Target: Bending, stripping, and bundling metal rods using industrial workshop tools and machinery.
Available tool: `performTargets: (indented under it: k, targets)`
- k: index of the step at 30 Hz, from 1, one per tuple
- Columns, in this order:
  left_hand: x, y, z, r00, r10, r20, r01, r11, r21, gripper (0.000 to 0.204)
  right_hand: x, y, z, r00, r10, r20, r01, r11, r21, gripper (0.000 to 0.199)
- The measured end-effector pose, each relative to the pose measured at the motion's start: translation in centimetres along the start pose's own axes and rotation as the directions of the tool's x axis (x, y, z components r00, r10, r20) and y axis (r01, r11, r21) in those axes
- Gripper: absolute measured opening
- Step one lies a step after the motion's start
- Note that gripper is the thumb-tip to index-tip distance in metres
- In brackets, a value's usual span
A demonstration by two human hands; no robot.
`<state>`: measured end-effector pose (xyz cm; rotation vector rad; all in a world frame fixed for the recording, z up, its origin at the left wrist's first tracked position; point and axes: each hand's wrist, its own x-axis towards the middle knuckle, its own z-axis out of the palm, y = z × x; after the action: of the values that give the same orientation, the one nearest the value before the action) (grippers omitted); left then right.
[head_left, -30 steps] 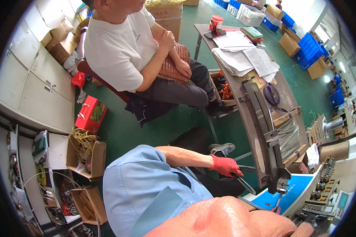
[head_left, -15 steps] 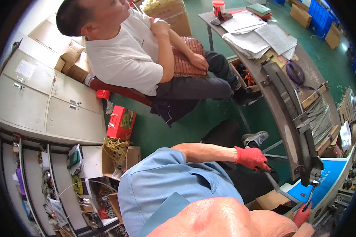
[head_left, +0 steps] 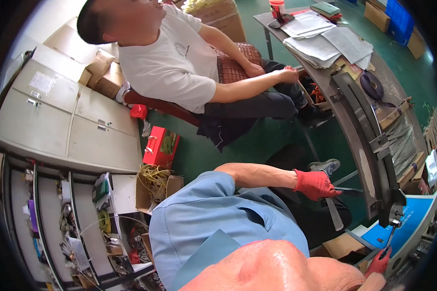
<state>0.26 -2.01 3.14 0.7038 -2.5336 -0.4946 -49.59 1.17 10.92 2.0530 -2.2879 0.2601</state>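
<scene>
gloves, red ones, cover both hands of the person in the blue shirt (head_left: 204, 223). the long grey bench (head_left: 369, 160) runs down the right side, and everything here is told from that bench

the left hand (head_left: 315, 184) is just beside the near edge of the bench, about halfway along it. its fingers are curled tight together round a dark tool (head_left: 347, 189). the thin dark end of the tool sticks out from the fist and points at the bench edge, almost touching it. a grey bar (head_left: 333, 215) slants down just under this hand

the right hand (head_left: 378, 263) is at the low end of the bench, near the bottom of the picture. only part of it shows. its fingers look closed round the bottom of a thin stick tool (head_left: 389, 238). the stick tool stands up from the glove, and its top is at a black machine part (head_left: 392, 209) on the end of the bench. a blue panel (head_left: 403, 223) lies just beside that part

at the far end of the bench there are piles of white papers (head_left: 325, 41) and a red cup (head_left: 277, 7). another person in a white shirt (head_left: 172, 65) sits near that far end, with one hand (head_left: 290, 75) reaching to the bench edge

well away from the bench, on the left, stands a grey cabinet (head_left: 63, 116). between the cabinet and the bench, a red box (head_left: 159, 145) sits on the green floor (head_left: 257, 140), and next to it a cardboard box with yellow wire (head_left: 153, 177)
</scene>
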Motion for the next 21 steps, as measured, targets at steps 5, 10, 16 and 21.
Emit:
performTargets:
  k: [5,10,16,21]
  targets:
    - [-1.6,0.3,0.3,0.998,-0.058,-0.038,0.059,0.997,0.040,0.061,1.7,-0.6,0.2,0.999,-0.023,0.023,0.023,1.000,0.005,0.042]
    - [-1.4,1.0,1.5,0.997,0.021,-0.075,-0.017,0.999,0.048,0.041,1.0,-2.0,0.1,0.992,-0.114,-0.058,0.116,0.993,0.026,0.030]
    - [-1.3,0.9,2.0,0.989,0.094,-0.113,-0.089,0.995,0.046,0.038,0.7,0.8,1.4,0.570,-0.651,-0.501,0.547,0.756,-0.358,0.027]
    - [-1.0,0.7,1.2,0.988,0.115,-0.101,-0.108,0.991,0.081,0.042,0.5,-3.1,-1.3,0.996,-0.083,-0.044,0.080,0.994,-0.077,0.024]
